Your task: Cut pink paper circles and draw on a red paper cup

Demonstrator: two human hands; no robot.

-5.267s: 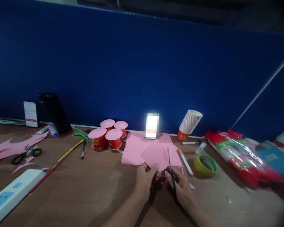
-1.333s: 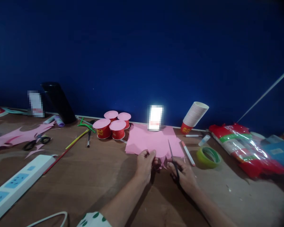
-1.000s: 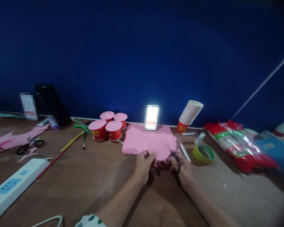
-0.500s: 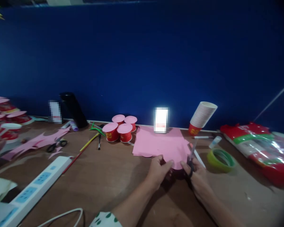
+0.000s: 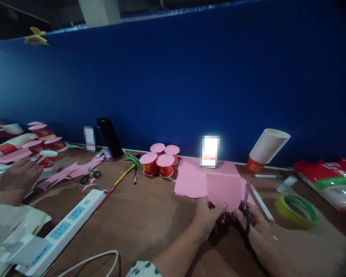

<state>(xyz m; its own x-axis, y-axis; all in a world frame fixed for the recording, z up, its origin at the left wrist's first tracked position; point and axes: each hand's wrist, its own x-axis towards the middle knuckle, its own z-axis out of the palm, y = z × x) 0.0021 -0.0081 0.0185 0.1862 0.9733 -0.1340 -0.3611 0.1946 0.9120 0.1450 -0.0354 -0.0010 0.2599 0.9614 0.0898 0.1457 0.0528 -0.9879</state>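
Note:
My left hand (image 5: 206,219) pinches the lower edge of a pink paper piece (image 5: 224,190) with a rounded bottom, held upright over the wooden table (image 5: 150,215). My right hand (image 5: 255,227) grips black-handled scissors (image 5: 246,206), their blades pointing up along the right edge of that piece. A stack of pink paper sheets (image 5: 192,181) lies flat just behind both hands.
Red cups with pink lids (image 5: 160,163), a tilted stack of paper cups (image 5: 266,148), a green tape roll (image 5: 298,206), a marker (image 5: 262,204), a power strip (image 5: 62,227), other scissors (image 5: 90,177) and a red packet (image 5: 331,182) lie about. Another person's hand (image 5: 15,179) rests at the left.
The view has swung left, bringing another person's hand and more cups into sight. The pink piece has been turned and raised upright, with the scissors now at its right edge.

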